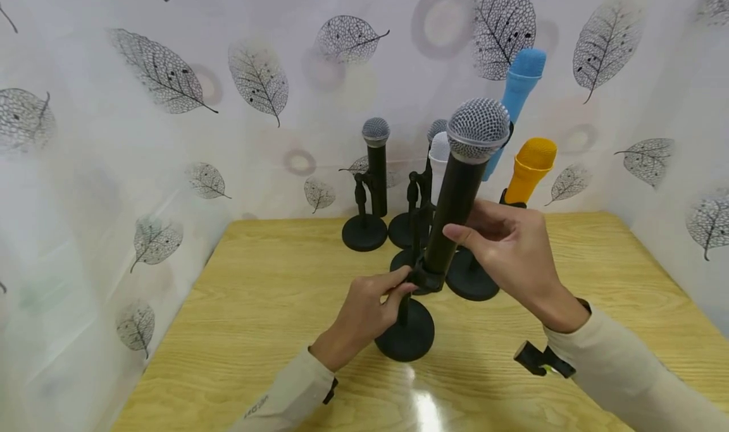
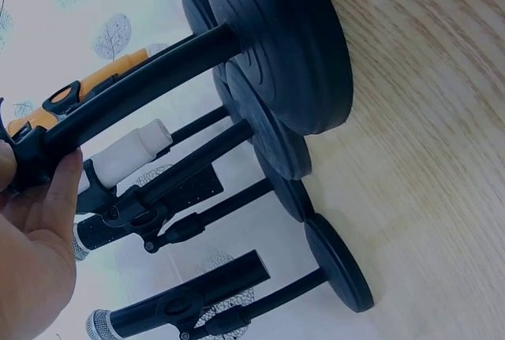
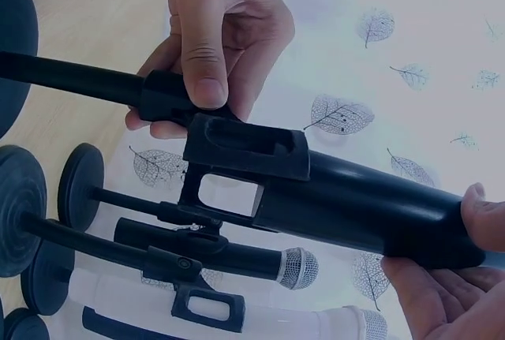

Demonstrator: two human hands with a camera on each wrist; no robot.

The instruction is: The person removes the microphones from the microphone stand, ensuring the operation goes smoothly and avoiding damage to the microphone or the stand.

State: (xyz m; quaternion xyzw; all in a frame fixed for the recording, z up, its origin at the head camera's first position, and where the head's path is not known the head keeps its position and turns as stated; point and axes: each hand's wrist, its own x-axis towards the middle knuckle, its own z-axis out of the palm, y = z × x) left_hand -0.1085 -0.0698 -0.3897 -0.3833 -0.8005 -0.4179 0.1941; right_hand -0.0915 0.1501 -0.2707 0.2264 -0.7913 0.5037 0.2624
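Note:
My right hand [image 1: 512, 248] grips a black microphone [image 1: 458, 195] with a silver mesh head, thumb across its body. The microphone tilts, head up and to the right. Its lower end sits in the clip [image 3: 248, 151] of a black microphone stand [image 1: 405, 337], where the right wrist view shows the body reaching partway into the holder. With thumb and fingers, my left hand [image 1: 364, 312] pinches the stand just below that clip. The round base [image 2: 296, 48] of this stand is at the front, nearest me.
Behind stand several microphones on black stands: one black with a silver head [image 1: 376, 166], a white one [image 1: 439, 150] partly hidden, a yellow one [image 1: 531, 169] and a blue one [image 1: 517, 93]. The wooden table [image 1: 273, 305] meets a leaf-patterned curtain [image 1: 171, 166] at the back.

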